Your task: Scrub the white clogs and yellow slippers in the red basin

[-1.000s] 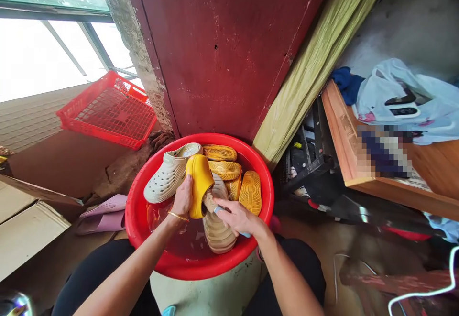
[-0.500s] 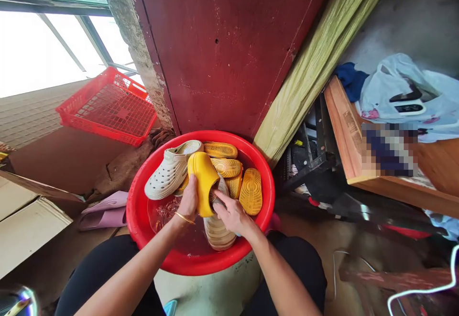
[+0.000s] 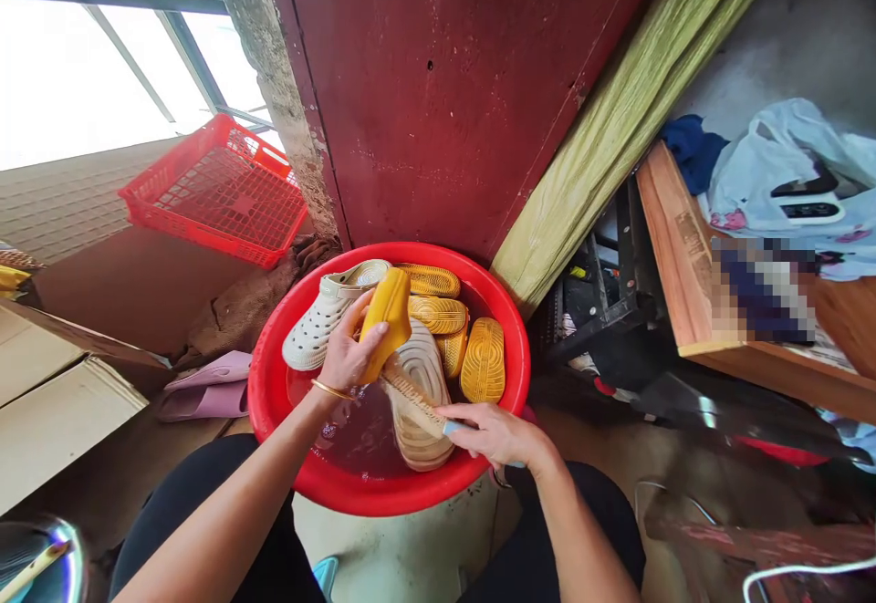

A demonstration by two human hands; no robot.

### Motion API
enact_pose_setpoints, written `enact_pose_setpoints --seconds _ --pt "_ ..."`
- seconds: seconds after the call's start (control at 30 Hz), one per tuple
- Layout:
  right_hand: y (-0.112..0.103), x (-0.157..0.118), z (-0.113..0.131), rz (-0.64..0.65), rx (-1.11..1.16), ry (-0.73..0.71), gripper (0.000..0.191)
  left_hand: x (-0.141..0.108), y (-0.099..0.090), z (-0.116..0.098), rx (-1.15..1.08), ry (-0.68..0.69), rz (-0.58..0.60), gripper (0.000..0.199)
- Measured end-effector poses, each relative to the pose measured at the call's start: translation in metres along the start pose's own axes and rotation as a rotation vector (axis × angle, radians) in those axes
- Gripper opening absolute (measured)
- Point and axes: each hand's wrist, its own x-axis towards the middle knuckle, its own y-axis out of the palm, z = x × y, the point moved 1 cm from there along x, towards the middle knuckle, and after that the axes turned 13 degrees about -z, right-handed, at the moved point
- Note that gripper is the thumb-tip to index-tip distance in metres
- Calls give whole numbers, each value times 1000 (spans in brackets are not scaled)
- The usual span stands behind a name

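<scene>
In my left hand (image 3: 349,348) is a yellow slipper (image 3: 389,316), tilted on its side above the red basin (image 3: 274,421). My right hand (image 3: 493,439) grips the pale blue end of a brush (image 3: 417,398). The brush's beige, blurred head reaches up to the lower end of the slipper; whether it goes inside I cannot tell. Under it a beige shoe (image 3: 428,434) lies sole up. A white clog with holes (image 3: 311,329) leans at the basin's left. Several yellow slippers lie in the basin, among them one sole up (image 3: 483,361) at the right. Water covers the bottom.
Purple slippers (image 3: 209,393) sit on the floor left of the basin. A red plastic crate (image 3: 233,206) rests behind them, near cardboard (image 3: 68,430). A dark red door panel (image 3: 438,110) stands behind the basin. To the right is a wooden table (image 3: 663,238) with a plastic bag (image 3: 773,174).
My left hand has turned the yellow slipper onto its side and moved slightly left. My right hand has drawn back from the slipper's opening, down and right, and the brush now shows.
</scene>
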Motion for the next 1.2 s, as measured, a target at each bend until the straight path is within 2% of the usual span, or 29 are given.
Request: enact_pose_setpoints --seconds 0.1,0.2,0.3,0.43,0.67,0.9,1.03,1.1,1.13,1.2 --pt "-14 -11 -12 -74 15 65 54 -2 -3 5 225 269 75 82" --pt "-21 -13 -22 -156 50 74 58 -2 -6 9 384 431 119 83" --pt "-21 -8 -27 -202 26 59 58 -3 -6 8 459 496 147 83" --pt "-19 -1 -29 -290 -15 -13 55 -3 -5 3 452 503 155 76" --pt "-17 2 -28 -361 -54 -49 55 -4 -9 -3 388 365 125 60" --pt "-16 3 -31 -378 -54 -57 55 -4 -7 -4 359 311 79 58" --pt "-17 0 -28 -388 -82 -53 54 -3 -5 -2 316 229 59 61" --pt "-18 -1 -26 -381 -108 -46 54 -2 -2 0 239 124 42 64" --pt "-18 -2 -25 -373 -120 -43 54 -2 -1 2 173 26 21 66" --pt "-19 -2 -23 -361 -122 -48 53 -2 3 4 -12 -271 -6 71"
